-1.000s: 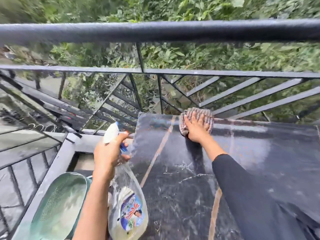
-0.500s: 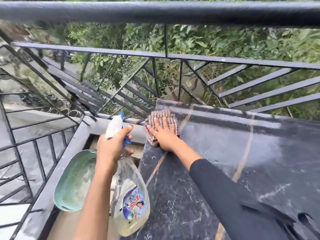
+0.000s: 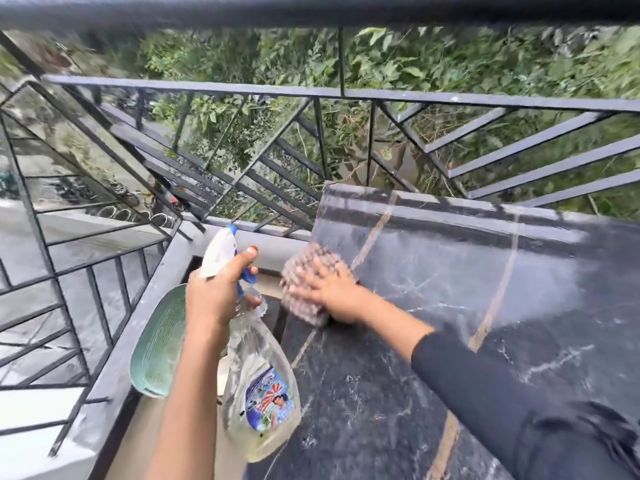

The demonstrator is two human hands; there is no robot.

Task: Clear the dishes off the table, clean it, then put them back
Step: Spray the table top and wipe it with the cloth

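Note:
A black marble table (image 3: 433,341) with gold veins fills the right half of the view. My right hand (image 3: 334,294) presses flat on a pinkish-grey cloth (image 3: 304,275) at the table's left edge. My left hand (image 3: 216,294) grips the neck of a clear spray bottle (image 3: 258,389) with a white and blue nozzle, held upright left of the table. A teal-green oval plate (image 3: 156,344) leans off the table at the left, by the railing ledge.
A black metal railing (image 3: 346,93) runs close behind the table and along the left, with greenery beyond. A grey ledge (image 3: 138,327) borders the left side. A narrow gap lies between ledge and table.
My right hand has dragged the cloth from the table's far edge toward me along its left edge. The view has shifted left and down. The bottle stays in my left hand.

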